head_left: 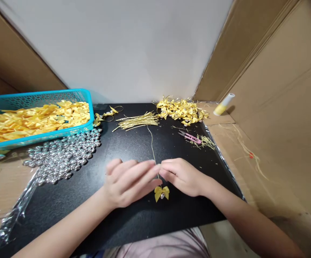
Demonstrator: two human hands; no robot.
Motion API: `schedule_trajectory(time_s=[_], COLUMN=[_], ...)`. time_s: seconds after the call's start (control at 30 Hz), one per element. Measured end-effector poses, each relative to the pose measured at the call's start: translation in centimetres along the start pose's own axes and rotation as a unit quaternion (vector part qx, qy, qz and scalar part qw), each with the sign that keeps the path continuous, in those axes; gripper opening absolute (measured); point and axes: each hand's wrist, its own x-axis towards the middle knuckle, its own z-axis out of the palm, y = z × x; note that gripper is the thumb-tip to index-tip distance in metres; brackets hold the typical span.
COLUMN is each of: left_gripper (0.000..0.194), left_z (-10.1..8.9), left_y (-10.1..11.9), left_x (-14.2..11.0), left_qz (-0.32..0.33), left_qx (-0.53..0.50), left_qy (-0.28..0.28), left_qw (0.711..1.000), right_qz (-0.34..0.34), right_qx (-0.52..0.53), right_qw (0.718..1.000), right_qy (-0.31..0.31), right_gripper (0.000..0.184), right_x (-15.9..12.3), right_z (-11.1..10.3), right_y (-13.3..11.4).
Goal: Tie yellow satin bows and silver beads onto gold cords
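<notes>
My right hand (180, 175) is closed in a pinch on a thin gold cord (152, 143). My left hand (131, 182) comes in from the other side with its fingers stretched out, slightly blurred, the tips meeting the cord and the right fingers. At the cord's near end, just below both hands, hangs or lies a small yellow ribbon bow (161, 193) with a silver bell at its middle. Beyond the hands the cord runs up the black table (123, 143) towards a bundle of cut gold cords (137, 121).
A blue basket (92, 107) of yellow bows stands left, with silver bells (66, 154) piled before it. Finished bows (180, 109) are heaped at the back right. Pink thread snips (193, 138) lie by cord scraps (208, 142). A white-and-yellow tube (224, 104) stands near the cardboard wall.
</notes>
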Motion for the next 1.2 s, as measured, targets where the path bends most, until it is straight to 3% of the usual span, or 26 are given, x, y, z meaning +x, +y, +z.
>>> schedule_trajectory(time_s=[0.07,0.13,0.33,0.4,0.5,0.57,0.63,0.83,1.0,1.1,1.2], left_gripper=[0.017,0.004,0.017,0.025,0.03,0.029,0.028,0.028,0.025,0.022,0.019], left_z=[-0.3,-0.5,-0.4,-0.2,0.2,0.4,0.5,1.0,1.3,1.6,1.9], left_y=[0.4,1.0,1.9,1.9,2.1,2.3,2.7,3.9,4.6,4.8,5.0], left_x=[-0.4,-0.6,-1.0,-1.0,-1.0,-0.8,-0.7,-0.3,-0.8,-1.0,-1.0], left_qz=[0.038,0.015,-0.058,-0.068,-0.132,-0.181,-0.206,-0.201,-0.256,-0.312,-0.387], left_qx=[-0.005,-0.028,-0.016,-0.017,0.003,0.024,0.049,0.13,0.141,0.098,-0.028], left_qy=[-0.115,-0.187,-0.238,-0.252,-0.263,-0.272,-0.282,-0.257,-0.253,-0.253,-0.227], left_qw=[0.993,0.982,0.969,0.965,0.956,0.945,0.936,0.936,0.922,0.911,0.893], right_qz=[0.003,0.002,0.0,0.001,-0.015,-0.043,-0.068,-0.019,0.034,0.049,0.076], right_qx=[0.06,0.103,0.183,0.153,-0.053,-0.2,-0.276,-0.341,-0.368,-0.338,-0.247], right_qw=[0.998,0.994,0.98,0.987,0.995,0.966,0.941,0.928,0.925,0.938,0.963], right_qy=[-0.027,-0.043,-0.079,-0.052,0.08,0.157,0.184,0.146,0.085,0.057,0.075], right_gripper=[0.035,0.037,0.036,0.036,0.025,0.018,0.018,0.026,0.027,0.027,0.027], right_x=[-0.2,-0.2,-0.1,-0.2,-0.4,-0.6,-0.7,-0.8,-0.9,-1.0,-1.0], right_z=[-0.3,-0.3,0.3,0.5,0.9,1.2,1.5,2.3,2.3,2.4,2.5], right_y=[-0.2,-0.1,0.8,1.0,1.4,1.5,1.6,0.9,0.0,-0.1,0.1])
